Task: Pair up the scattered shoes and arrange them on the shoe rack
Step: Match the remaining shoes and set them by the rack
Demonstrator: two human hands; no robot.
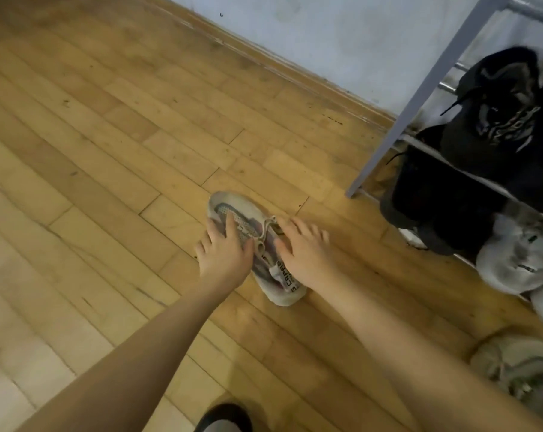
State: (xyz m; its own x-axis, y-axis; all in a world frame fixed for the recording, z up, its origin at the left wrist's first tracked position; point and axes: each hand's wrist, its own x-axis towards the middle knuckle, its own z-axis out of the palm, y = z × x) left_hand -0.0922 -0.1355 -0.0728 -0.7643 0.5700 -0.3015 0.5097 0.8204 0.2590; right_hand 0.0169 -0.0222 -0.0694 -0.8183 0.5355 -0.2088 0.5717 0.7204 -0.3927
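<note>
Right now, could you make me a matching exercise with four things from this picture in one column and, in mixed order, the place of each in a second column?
Things:
1. pale mesh sneaker with laces
2. black high-top shoe with grey pattern
3. light grey sneaker
4. beige-grey sneaker

Places:
A. on the floor at the lower right edge
B. on the wooden floor under both hands
C. on the upper shelf of the grey metal shoe rack
D. low on the rack, below the black shoes

Pairs: 1-B, 2-C, 3-D, 4-A
</note>
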